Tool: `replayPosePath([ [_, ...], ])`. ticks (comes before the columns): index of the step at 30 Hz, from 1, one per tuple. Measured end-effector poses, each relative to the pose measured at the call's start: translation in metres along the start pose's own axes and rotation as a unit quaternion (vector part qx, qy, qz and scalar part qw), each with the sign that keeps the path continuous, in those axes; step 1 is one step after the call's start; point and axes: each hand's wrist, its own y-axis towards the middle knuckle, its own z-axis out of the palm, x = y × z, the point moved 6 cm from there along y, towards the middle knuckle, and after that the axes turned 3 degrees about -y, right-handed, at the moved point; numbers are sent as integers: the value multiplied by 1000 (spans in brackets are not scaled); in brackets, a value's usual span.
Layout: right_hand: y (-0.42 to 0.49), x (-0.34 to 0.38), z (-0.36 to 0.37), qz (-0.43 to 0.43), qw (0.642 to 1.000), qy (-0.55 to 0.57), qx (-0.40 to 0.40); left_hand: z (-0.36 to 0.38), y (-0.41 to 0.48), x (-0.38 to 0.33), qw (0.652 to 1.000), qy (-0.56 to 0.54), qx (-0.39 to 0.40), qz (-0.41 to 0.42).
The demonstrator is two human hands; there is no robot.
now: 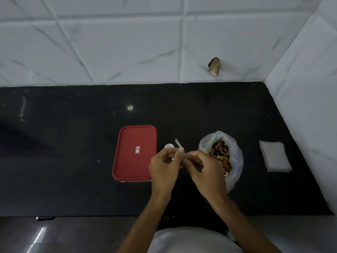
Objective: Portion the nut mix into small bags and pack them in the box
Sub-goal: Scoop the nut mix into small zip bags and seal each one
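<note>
Both hands pinch one small clear bag (179, 145) between them. The left hand (165, 165) has thumb and curled fingers closed on one side of it, and the right hand (204, 167) has fingertips closed on the other. Neither hand holds anything else. The bag's top corner pokes up above the knuckles and the rest is hidden behind the fingers, so I can't tell if its mouth is open yet.

The bag is held just right of the red-lidded box (135, 152), above the black counter (73, 143). The box has its lid on. The nut mix (220, 152) sits in a large plastic bag (237, 161) further right of the box, mouth open, with the right hand just in front of it. A stack of flat small bags (274, 156) lies well right of the box, past the nut bag. A small white round object (169, 146) sits just right of the box, behind the left hand. It may be a scoop or a cap, too small to tell.

The step looks like opening the small bag for filling. To do it well, rub the two layers apart at the lip, pull the mouth wide and keep one hand on the rim so it stays open. Bring it close to the nut bag before scooping. The lid has to come off the box before any packing.
</note>
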Motion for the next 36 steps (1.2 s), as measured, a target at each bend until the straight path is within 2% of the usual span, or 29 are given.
replayPosePath([
  [9,-3,5,18,2,1000,-11,10,-16,14,5,1000,-1,25,-16],
  [18,2,3,14,63,997,37,3,-10,19,8,997,5,72,-25],
  [25,8,-13,5,111,993,34,9,1,20,0,987,95,108,70],
  [31,15,-16,-6,87,996,-36,-8,9,21,1,983,133,105,73],
  [36,22,-16,-20,72,982,-173,-24,5,24,-8,974,197,16,114],
])
